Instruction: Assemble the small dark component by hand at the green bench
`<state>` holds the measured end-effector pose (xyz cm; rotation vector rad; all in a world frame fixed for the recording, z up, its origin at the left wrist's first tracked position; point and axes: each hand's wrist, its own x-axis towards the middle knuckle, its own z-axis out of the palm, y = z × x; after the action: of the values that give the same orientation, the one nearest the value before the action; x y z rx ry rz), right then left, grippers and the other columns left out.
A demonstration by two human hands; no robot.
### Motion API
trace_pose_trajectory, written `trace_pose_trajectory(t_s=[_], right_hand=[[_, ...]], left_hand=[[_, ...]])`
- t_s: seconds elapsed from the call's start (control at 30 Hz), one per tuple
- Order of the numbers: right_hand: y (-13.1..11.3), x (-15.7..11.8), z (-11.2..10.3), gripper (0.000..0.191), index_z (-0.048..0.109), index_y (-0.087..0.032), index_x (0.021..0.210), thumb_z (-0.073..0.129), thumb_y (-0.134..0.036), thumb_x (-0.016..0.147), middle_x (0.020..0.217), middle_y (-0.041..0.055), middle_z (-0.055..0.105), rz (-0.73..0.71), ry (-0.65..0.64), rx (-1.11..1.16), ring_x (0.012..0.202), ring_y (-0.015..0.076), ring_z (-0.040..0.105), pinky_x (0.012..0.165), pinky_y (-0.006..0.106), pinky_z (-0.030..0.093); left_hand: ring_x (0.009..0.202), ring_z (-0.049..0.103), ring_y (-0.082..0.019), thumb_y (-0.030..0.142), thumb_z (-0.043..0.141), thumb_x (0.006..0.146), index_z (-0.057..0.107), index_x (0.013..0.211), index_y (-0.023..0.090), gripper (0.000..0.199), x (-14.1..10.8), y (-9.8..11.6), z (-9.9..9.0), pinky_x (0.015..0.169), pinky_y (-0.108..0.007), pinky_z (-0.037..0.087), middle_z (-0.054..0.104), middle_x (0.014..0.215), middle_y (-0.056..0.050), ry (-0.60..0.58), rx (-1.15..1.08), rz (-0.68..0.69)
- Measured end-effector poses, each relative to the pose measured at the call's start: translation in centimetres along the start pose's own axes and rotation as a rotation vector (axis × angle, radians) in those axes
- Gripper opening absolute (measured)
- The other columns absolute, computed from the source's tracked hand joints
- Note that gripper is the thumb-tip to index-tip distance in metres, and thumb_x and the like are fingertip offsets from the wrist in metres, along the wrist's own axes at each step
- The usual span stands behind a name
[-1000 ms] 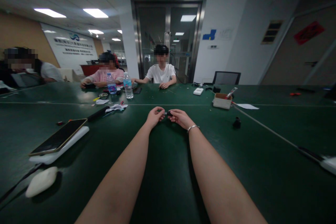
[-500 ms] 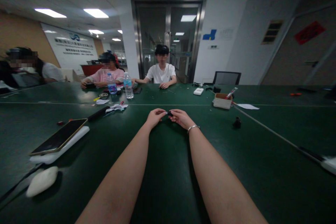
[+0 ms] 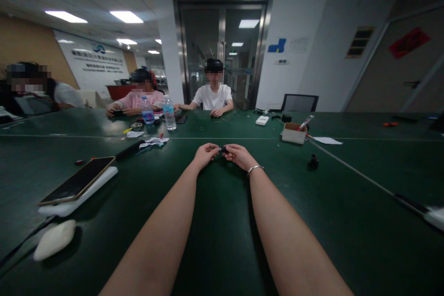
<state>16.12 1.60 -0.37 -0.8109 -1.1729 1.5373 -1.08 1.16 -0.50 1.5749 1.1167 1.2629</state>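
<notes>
Out over the green table, my two hands meet around a small dark piece with a lighter, metal-looking end on its left. It is too small to name. My left hand pinches the lighter end between thumb and fingers. The dark end sits in the closed fingertips of my right hand, whose wrist wears a silver bracelet. Fingers hide much of the piece. Apart from both hands, a small black object lies to the right.
At left, a phone rests on a white block beside a pale mouse-like object. Two water bottles stand farther back. A small box and a cable lie at right. A person in white sits opposite.
Both hands keep almost the same pose and place, still holding the small piece between them. The table objects have not visibly moved.
</notes>
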Motion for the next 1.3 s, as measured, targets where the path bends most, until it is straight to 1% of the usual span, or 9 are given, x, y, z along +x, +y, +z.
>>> trace_pose_trajectory(t_s=[0.2, 0.3, 0.37, 0.43, 0.57, 0.67, 0.83, 1.07, 1.3], right_hand=[[-0.08, -0.09, 0.16, 0.009, 0.059, -0.011, 0.089, 0.06, -0.012, 0.081, 0.063, 0.0064, 0.065, -0.01, -0.001, -0.006, 0.052, 0.0091, 0.06, 0.051, 0.019, 0.05], [-0.17, -0.19, 0.26, 0.009, 0.06, -0.011, 0.09, 0.06, -0.011, 0.081, 0.062, 0.006, 0.065, -0.01, -0.005, -0.009, 0.052, 0.009, 0.06, 0.05, 0.018, 0.05], [-0.21, -0.25, 0.31, 0.009, 0.06, -0.01, 0.089, 0.06, -0.011, 0.081, 0.062, 0.0061, 0.065, -0.006, -0.006, -0.013, 0.052, 0.0094, 0.06, 0.051, 0.019, 0.05], [-0.21, -0.27, 0.33, 0.009, 0.06, -0.01, 0.089, 0.061, -0.012, 0.08, 0.063, 0.0063, 0.065, -0.003, -0.002, -0.015, 0.052, 0.0095, 0.06, 0.051, 0.019, 0.05], [-0.13, -0.19, 0.28, 0.009, 0.06, -0.01, 0.089, 0.06, -0.012, 0.081, 0.062, 0.0063, 0.065, -0.01, -0.001, -0.003, 0.051, 0.0092, 0.06, 0.05, 0.018, 0.049], [-0.06, -0.12, 0.21, 0.008, 0.059, -0.01, 0.09, 0.059, -0.011, 0.081, 0.062, 0.0067, 0.065, -0.009, 0.003, 0.004, 0.052, 0.0094, 0.06, 0.05, 0.018, 0.049], [-0.06, -0.13, 0.17, 0.008, 0.059, -0.01, 0.09, 0.059, -0.012, 0.082, 0.061, 0.0062, 0.065, -0.004, 0.007, 0.0, 0.052, 0.0094, 0.061, 0.051, 0.018, 0.05], [-0.1, -0.09, 0.19, 0.008, 0.058, -0.01, 0.09, 0.058, -0.01, 0.082, 0.061, 0.0067, 0.065, -0.004, -0.003, 0.004, 0.051, 0.0096, 0.06, 0.05, 0.018, 0.049], [-0.18, -0.1, 0.27, 0.007, 0.059, -0.01, 0.09, 0.058, -0.011, 0.082, 0.06, 0.0065, 0.065, 0.01, 0.012, 0.004, 0.05, 0.0093, 0.059, 0.049, 0.018, 0.049]], left_hand=[[0.066, 0.054, -0.011, 0.038, 0.066, 0.067, 0.062, 0.088, 0.015, 0.032, 0.07, -0.16, -0.02, 0.051, -0.021, 0.044, 0.061, 0.082, -0.005, 0.027, 0.032, 0.016], [0.061, 0.053, -0.01, 0.04, 0.066, 0.067, 0.06, 0.089, 0.016, 0.033, 0.04, -0.06, 0.01, 0.05, -0.02, 0.043, 0.059, 0.074, -0.003, 0.031, 0.011, 0.02], [0.056, 0.052, -0.009, 0.041, 0.065, 0.068, 0.059, 0.087, 0.016, 0.032, 0.05, 0.02, 0.07, 0.049, -0.02, 0.042, 0.057, 0.067, -0.001, 0.029, -0.007, 0.006], [0.056, 0.051, -0.009, 0.042, 0.063, 0.069, 0.059, 0.084, 0.015, 0.032, 0.05, 0.1, 0.14, 0.049, -0.02, 0.041, 0.057, 0.065, -0.001, 0.027, -0.018, -0.014], [0.062, 0.054, -0.011, 0.039, 0.066, 0.065, 0.061, 0.085, 0.015, 0.032, -0.04, 0.28, 0.18, 0.049, -0.02, 0.041, 0.06, 0.072, -0.003, 0.021, -0.02, -0.021], [0.063, 0.053, -0.011, 0.035, 0.069, 0.062, 0.062, 0.086, 0.014, 0.032, -0.11, 0.34, 0.11, 0.049, -0.019, 0.04, 0.061, 0.074, -0.003, 0.009, -0.007, -0.011], [0.063, 0.054, -0.011, 0.036, 0.067, 0.065, 0.062, 0.089, 0.014, 0.033, -0.05, 0.14, 0.03, 0.049, -0.02, 0.041, 0.061, 0.075, -0.004, 0.003, 0.007, -0.005], [0.066, 0.054, -0.011, 0.036, 0.067, 0.066, 0.064, 0.088, 0.015, 0.031, -0.04, 0.03, -0.03, 0.05, -0.021, 0.044, 0.061, 0.087, -0.006, 0.031, 0.06, 0.02], [0.055, 0.051, -0.008, 0.039, 0.065, 0.067, 0.063, 0.088, 0.017, 0.031, -0.33, 0.52, -0.1, 0.049, -0.02, 0.042, 0.058, 0.073, -0.002, 0.019, 0.044, 0.023]])
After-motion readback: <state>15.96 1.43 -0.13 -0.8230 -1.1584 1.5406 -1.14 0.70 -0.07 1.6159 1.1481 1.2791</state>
